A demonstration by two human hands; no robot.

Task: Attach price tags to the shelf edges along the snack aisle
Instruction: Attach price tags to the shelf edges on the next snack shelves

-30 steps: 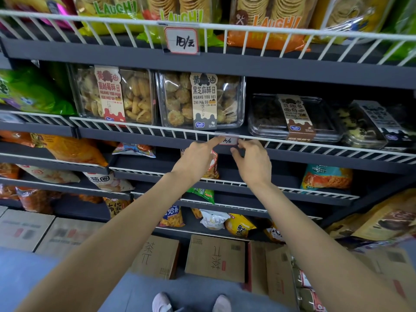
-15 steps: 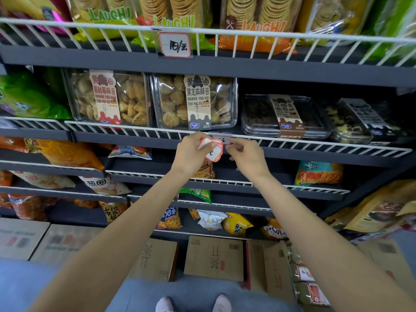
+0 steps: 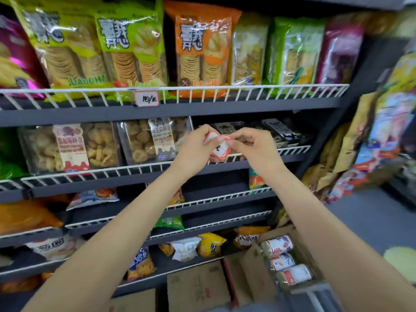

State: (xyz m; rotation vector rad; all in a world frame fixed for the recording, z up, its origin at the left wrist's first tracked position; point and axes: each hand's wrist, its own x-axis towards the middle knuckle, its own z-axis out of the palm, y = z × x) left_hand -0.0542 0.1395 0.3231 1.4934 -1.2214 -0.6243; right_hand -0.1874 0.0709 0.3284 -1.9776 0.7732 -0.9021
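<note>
Head view: left hand (image 3: 193,149) grips the tags (image 3: 217,146); right hand (image 3: 254,149) pinches one at 3 o'clock. Peel just one, slowly, keeping the rest squeezed tight.

tag stack (image 3: 217,145) between hands | before middle shelf (image 3: 144,170) | hung tag (image 3: 146,98) above-left

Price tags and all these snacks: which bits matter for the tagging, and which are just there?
In use:
left hand
right hand
stack of red-edged price tags
white wire shelf edge
tag already hanging

Just there:
crisp bags
clear cookie tubs
cardboard boxes
cans
</note>
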